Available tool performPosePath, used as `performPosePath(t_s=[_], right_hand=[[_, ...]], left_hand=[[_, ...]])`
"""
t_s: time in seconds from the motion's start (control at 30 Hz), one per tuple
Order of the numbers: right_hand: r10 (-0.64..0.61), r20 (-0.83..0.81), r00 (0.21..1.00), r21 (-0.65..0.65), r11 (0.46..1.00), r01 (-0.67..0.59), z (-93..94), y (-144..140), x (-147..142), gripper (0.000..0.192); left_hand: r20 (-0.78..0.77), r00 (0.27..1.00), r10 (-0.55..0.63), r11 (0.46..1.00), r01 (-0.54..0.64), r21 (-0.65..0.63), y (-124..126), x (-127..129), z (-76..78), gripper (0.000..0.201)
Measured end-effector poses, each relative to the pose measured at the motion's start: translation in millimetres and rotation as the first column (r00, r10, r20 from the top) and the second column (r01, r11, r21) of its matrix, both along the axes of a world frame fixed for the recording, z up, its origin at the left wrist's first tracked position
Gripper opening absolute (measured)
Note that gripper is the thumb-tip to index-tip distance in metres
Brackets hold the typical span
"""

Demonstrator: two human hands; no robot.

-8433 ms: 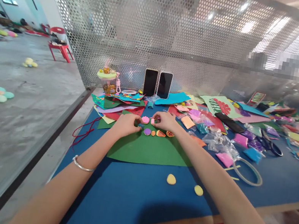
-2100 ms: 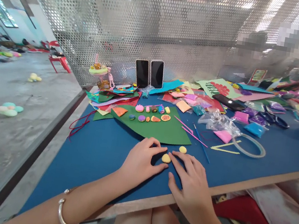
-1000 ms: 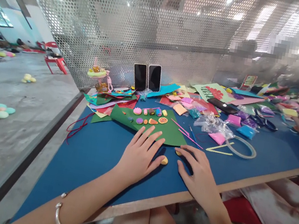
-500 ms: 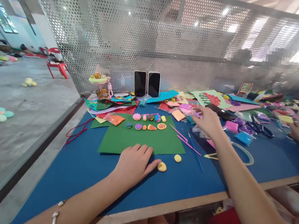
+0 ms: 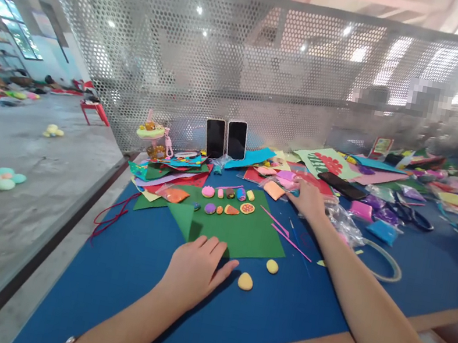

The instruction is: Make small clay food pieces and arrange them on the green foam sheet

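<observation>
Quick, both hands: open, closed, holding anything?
Left hand: open, flat at the green sheet's edge, holding nothing.
Right hand: reaching into the clay packets; grip cannot be told.

Bare blue table [image 5: 140, 274] by the near edge; farther back, crowding clay pieces [image 5: 228, 201], sticks [image 5: 284, 231], paper stack [image 5: 167, 169].

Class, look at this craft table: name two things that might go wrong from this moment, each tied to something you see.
1. The right hand reaches across to the clay packets; its forearm hangs over the thin pink sticks and may sweep them.
2. The left hand presses the green sheet, whose near corner is folded up; a slip could shift the small clay pieces on it. The two yellow ovals lie loose nearby.
</observation>
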State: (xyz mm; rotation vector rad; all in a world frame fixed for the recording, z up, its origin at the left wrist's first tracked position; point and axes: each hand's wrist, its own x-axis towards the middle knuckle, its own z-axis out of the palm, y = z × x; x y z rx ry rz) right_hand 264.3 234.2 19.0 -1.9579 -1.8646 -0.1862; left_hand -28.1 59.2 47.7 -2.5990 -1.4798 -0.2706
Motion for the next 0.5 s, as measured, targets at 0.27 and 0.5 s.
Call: performPosePath(t_s=[0.27, 0.5], right_hand=[[0.045, 0.008, 0.999, 0.047, 0.998, -0.045, -3.8, 1.5, 5.3, 0.039], [0.023, -0.001, 1.000, 0.181, 0.983, -0.022, -2.0, -6.9, 0.4, 0.039]], left_hand=[[-0.025, 0.997, 0.071, 0.997, -0.071, 0.003, 4.7, -3.8, -1.7, 0.036], [-0.043, 0.997, 0.064, 0.997, -0.061, 0.052, 8.8, -5.2, -6.9, 0.026]])
